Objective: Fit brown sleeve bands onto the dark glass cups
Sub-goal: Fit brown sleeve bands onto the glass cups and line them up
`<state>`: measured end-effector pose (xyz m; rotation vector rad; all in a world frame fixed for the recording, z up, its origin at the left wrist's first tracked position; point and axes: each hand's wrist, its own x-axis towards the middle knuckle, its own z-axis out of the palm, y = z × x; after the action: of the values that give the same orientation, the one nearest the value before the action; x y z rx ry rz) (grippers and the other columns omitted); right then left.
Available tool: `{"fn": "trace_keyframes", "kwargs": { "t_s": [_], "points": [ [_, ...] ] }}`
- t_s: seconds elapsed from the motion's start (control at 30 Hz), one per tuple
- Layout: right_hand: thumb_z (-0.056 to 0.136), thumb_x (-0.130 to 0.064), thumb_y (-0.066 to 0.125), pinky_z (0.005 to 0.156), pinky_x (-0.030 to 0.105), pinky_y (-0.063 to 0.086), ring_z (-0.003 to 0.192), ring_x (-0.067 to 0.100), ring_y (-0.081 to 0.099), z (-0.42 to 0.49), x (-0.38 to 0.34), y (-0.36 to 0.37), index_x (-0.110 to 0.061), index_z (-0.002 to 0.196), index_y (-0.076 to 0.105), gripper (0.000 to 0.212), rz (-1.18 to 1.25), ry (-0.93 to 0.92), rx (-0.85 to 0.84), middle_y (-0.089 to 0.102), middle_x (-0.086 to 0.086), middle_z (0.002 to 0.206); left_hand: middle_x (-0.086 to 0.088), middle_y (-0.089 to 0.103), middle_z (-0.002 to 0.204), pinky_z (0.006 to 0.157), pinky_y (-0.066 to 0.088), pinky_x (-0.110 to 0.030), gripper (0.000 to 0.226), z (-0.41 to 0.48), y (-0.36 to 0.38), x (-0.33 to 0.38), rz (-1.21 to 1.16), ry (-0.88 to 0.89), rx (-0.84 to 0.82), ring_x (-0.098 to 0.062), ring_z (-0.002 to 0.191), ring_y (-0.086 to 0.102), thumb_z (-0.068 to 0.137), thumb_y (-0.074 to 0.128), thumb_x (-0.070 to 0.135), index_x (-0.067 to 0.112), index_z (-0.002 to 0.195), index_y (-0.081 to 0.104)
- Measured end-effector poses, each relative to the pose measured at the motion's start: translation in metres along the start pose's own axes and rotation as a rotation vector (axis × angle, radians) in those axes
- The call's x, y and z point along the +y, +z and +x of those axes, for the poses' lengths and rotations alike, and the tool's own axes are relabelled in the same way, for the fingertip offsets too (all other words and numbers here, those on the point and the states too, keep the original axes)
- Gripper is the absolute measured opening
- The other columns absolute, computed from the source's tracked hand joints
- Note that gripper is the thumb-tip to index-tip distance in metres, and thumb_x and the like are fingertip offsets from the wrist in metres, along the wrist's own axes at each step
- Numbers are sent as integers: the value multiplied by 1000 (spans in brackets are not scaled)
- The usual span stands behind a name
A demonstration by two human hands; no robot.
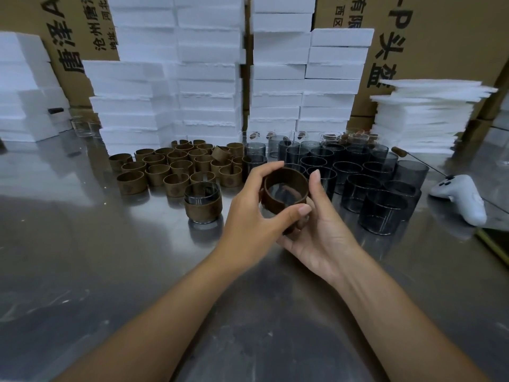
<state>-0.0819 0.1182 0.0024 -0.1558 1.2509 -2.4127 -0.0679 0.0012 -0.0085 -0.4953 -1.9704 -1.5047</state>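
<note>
Your left grip (pixel 253 205) and right grip (pixel 322 224) both clasp one dark cup (pixel 284 192) above the table (pixel 110 271), fingers curled round its brown band (pixel 274 202), probably seating it. The band is matte and leathery, the glass smooth and smoky. Left of that cup: finished cup (pixel 202 202), loose bands (pixel 176 164). Right of it: bare cups (pixel 371 177).

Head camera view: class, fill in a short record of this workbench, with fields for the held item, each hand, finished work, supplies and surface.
held item: dark glass cup inside a brown sleeve band
left hand: grips its rim
right hand: cradles it from below
finished work: one banded glass cup standing on the table
supplies: loose brown bands left, bare dark glass cups right
surface: shiny metal table
</note>
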Motion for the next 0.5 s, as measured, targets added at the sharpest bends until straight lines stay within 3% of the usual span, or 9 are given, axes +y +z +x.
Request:
{"fn": "trace_keyframes", "kwargs": {
  "t_s": [0.07,0.17,0.23,0.27,0.33,0.4,0.5],
  "points": [
    [60,-60,66,108,51,39,132,33,45,-2,-1,1,-9,121,64,80,7,-4,-19,55,21,134,27,58,111,90,44,-12,56,1,0,-1,-2,0,-3,0,109,57,71,72,41,42,121,46],
    [62,-45,72,108,52,39,135,37,40,-2,0,1,-14,106,69,54,32,-3,-19,60,21,125,31,57,109,90,43,-11,55,2,0,-2,13,-6,-17,3,108,56,74,72,37,44,121,44],
    [62,-38,73,106,51,40,133,37,42,0,1,1,-15,108,67,52,40,0,-5,58,23,129,33,56,110,89,42,-9,51,1,-1,-2,4,-35,-47,5,109,55,80,68,38,46,123,42],
    [62,-37,74,104,49,43,129,36,49,1,0,-1,-14,111,66,55,43,-2,3,60,22,128,34,56,111,89,41,-9,47,0,0,-1,-15,-53,-65,6,111,54,84,62,41,44,125,42],
    [60,-35,75,96,42,50,105,26,66,2,0,-2,-13,110,66,55,53,-9,0,69,14,108,34,57,114,89,39,-5,42,0,-1,0,-59,-76,-80,9,113,52,93,48,44,36,133,41],
    [57,-33,76,82,35,56,83,19,69,2,-1,-3,-14,101,66,50,65,-19,4,70,6,87,32,58,116,88,37,-2,39,1,-2,0,-100,-102,-86,12,114,51,98,41,36,31,137,42],
    [56,-29,75,79,34,57,91,22,66,4,0,-3,-14,91,69,39,80,-36,16,68,8,91,27,55,124,85,36,0,41,1,-3,-1,-170,-171,-107,16,115,48,100,43,21,32,140,40]
  ]
}}
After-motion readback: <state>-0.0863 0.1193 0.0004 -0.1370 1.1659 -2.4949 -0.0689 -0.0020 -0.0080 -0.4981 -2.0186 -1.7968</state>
